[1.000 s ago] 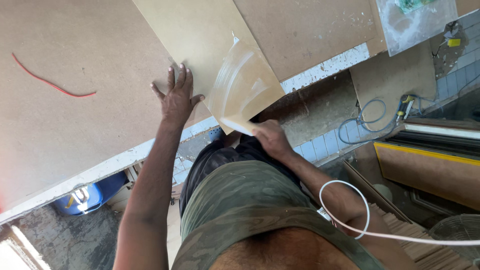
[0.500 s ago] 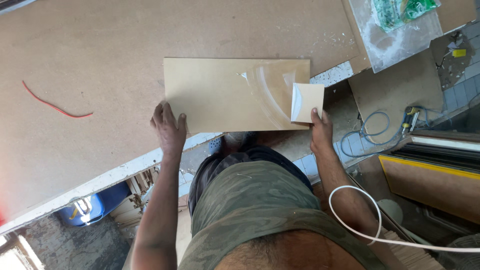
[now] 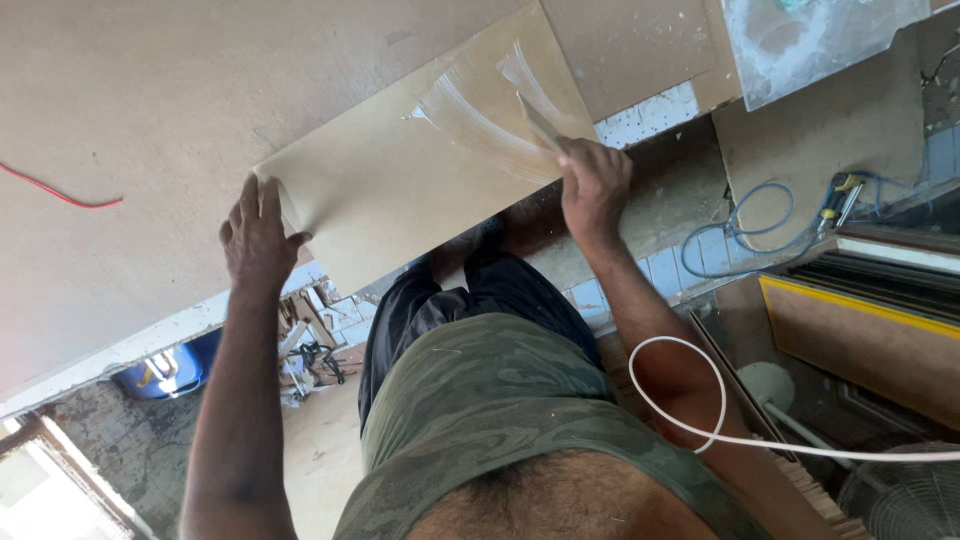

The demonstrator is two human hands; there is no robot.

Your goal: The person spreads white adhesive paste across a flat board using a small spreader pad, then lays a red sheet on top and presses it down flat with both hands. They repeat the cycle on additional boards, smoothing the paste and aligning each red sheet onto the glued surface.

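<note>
A tan rectangular board (image 3: 400,185) lies on the big brown worktable (image 3: 150,90), with its near edge past the table's edge. My left hand (image 3: 256,235) presses flat on the board's left corner, fingers apart. My right hand (image 3: 592,185) grips a thin flat spreader card (image 3: 540,122) and drags it over the board's right end. Streaks of a pale glossy film (image 3: 480,105) fan out under the card.
A red cord (image 3: 60,195) lies on the table at left. A clear plastic sheet (image 3: 810,40) sits at the far right corner. A blue hose (image 3: 745,225), a blue bucket (image 3: 165,365), a white cable (image 3: 700,400) and a fan (image 3: 905,500) are below.
The board has turned to a slant across the table's edge. My right hand has moved onto its right end with the card, leaving pale streaks. My left hand stays at its left corner.
</note>
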